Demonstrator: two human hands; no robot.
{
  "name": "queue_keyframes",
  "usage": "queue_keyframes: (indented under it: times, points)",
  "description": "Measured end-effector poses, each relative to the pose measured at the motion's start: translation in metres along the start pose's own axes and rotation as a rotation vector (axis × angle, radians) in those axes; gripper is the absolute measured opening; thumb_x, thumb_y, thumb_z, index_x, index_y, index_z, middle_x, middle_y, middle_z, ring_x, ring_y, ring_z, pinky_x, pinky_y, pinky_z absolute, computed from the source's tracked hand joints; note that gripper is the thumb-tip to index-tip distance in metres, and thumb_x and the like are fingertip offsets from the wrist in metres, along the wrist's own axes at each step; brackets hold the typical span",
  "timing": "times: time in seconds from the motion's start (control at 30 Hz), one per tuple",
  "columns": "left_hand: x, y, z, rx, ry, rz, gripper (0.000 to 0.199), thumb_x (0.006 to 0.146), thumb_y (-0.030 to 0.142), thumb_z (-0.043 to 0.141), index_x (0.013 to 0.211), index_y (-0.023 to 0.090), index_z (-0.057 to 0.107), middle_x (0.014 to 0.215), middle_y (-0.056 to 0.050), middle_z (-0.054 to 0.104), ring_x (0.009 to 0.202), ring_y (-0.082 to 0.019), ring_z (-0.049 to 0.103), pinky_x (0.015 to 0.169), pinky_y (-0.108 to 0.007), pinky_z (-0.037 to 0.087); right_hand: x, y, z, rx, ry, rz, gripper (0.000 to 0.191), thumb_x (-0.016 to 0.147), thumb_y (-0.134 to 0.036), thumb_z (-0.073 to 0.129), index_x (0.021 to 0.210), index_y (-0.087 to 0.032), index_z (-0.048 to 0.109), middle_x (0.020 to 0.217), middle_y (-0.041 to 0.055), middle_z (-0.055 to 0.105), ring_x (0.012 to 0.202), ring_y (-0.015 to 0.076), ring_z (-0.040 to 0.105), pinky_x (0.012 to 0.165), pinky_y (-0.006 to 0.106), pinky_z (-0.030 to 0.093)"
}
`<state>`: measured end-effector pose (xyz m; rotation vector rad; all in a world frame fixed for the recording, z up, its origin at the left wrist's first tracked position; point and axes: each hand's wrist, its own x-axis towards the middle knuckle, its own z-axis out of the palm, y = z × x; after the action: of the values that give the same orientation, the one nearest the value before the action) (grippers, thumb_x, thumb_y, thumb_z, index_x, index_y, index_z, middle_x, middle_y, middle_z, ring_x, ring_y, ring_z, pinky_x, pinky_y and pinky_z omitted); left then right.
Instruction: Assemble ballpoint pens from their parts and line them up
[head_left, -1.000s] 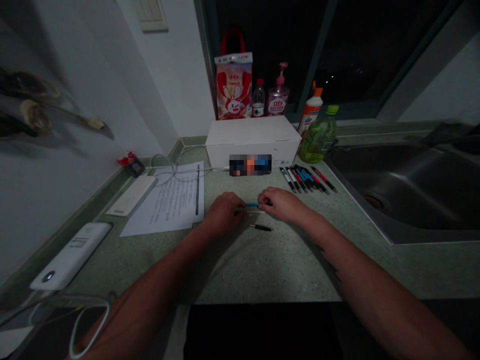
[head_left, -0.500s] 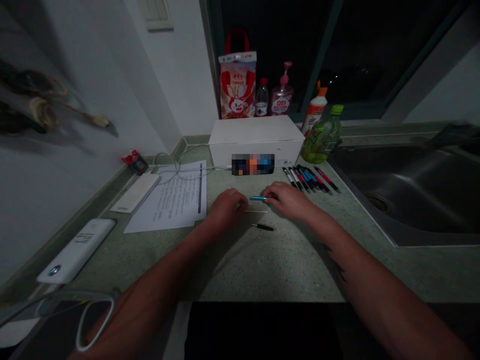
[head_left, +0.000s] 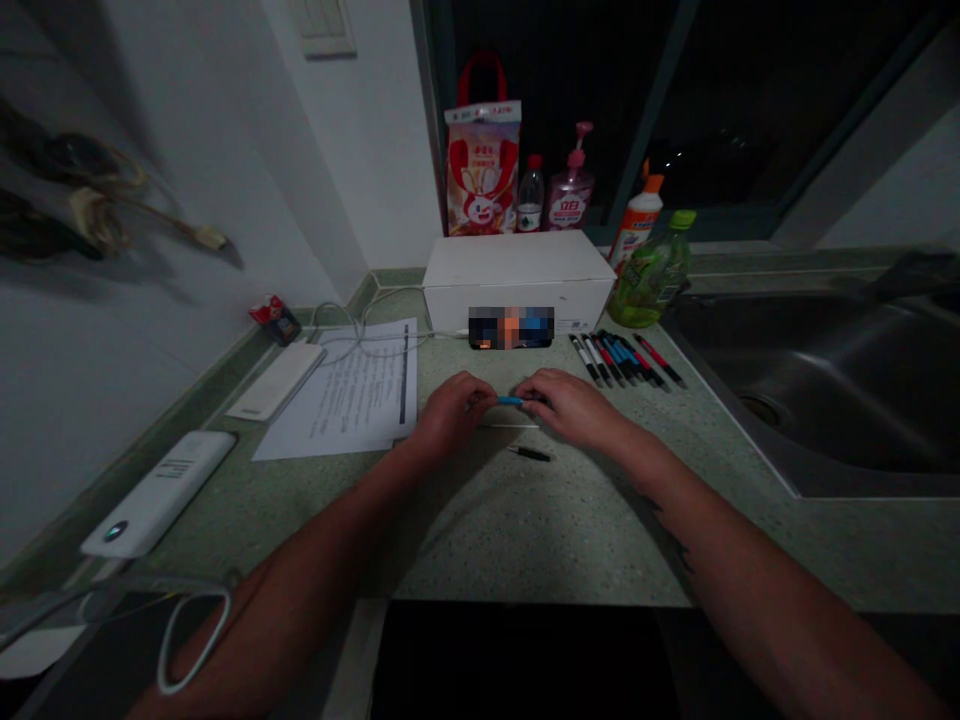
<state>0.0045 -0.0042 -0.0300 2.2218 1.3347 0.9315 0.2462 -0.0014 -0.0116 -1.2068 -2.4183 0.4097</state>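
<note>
Between my two hands a blue pen barrel (head_left: 510, 400) lies level, a little above the counter. My left hand (head_left: 455, 408) pinches its left end, and the fingertips partly cover that end. Its right end is in the fingers of my right hand (head_left: 562, 402), also closed. Just below the hands, a thin pale pen refill (head_left: 516, 426) rests on the counter. Nearer to me lies a short black pen part (head_left: 531, 454) with a narrow tip pointing left.
Several pens (head_left: 622, 360) lie in a row at the right, beside the sink (head_left: 795, 480). A phone (head_left: 511, 328) leans on a white box (head_left: 517, 262). Printed paper (head_left: 345, 400), a white power bank (head_left: 161, 495) and cables are at the left. Bottles stand behind.
My left hand has moved right and up to the blue pen barrel and now grips its left end. My right hand keeps hold of the other end. The view has shifted slightly.
</note>
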Motion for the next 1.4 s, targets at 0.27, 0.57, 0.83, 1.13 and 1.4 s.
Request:
queue_keyframes:
  times: [0.27,0.57,0.83,1.13,1.4]
  points:
    - [-0.001,-0.006,-0.001,0.028,-0.026,-0.030,0.016,0.084,0.020,0.080,0.099,0.022,0.075,0.092,-0.004,0.073,0.083,-0.021,0.066,0.082,-0.039,0.057,0.003,0.004,0.007,0.157,0.117,0.187,0.017,0.090,-0.017,0.068,0.106,-0.023,0.066,0.092,0.0046,0.074,0.082,0.0225,0.069,0.076,0.034,0.052]
    - [-0.001,0.012,-0.007,0.322,-0.304,-0.002,0.012,0.091,0.013,0.068,0.085,0.020,0.075,0.094,-0.008,0.074,0.096,-0.026,0.067,0.091,-0.040,0.052,0.008,0.011,0.011,0.519,0.295,0.270,0.016,0.092,-0.033,0.068,0.103,-0.024,0.062,0.090,0.0035,0.072,0.079,0.0220,0.072,0.077,0.037,0.058]
    - [0.004,0.006,-0.018,0.168,0.076,-0.011,0.017,0.101,0.017,0.057,0.099,0.021,0.073,0.102,-0.007,0.076,0.100,-0.024,0.065,0.094,-0.041,0.052,0.005,0.022,0.005,0.294,0.302,0.230,0.030,0.100,-0.028,0.064,0.129,-0.023,0.071,0.118,0.0123,0.078,0.106,0.0290,0.076,0.096,0.048,0.060]
    - [0.002,0.005,-0.021,0.270,0.112,0.062,0.022,0.103,0.020,0.056,0.102,0.023,0.078,0.100,-0.006,0.077,0.099,-0.025,0.065,0.094,-0.040,0.051,-0.002,0.004,-0.002,-0.025,0.186,0.104,0.034,0.105,-0.017,0.057,0.132,-0.029,0.075,0.128,0.0099,0.076,0.115,0.0297,0.072,0.097,0.045,0.059]
    - [0.001,0.005,-0.024,0.336,0.157,0.066,0.027,0.105,0.022,0.052,0.103,0.022,0.079,0.100,-0.008,0.077,0.098,-0.026,0.065,0.092,-0.042,0.049,-0.003,0.006,-0.004,-0.078,0.174,0.134,0.035,0.106,-0.018,0.055,0.133,-0.028,0.075,0.124,0.0100,0.076,0.111,0.0289,0.072,0.091,0.042,0.057]
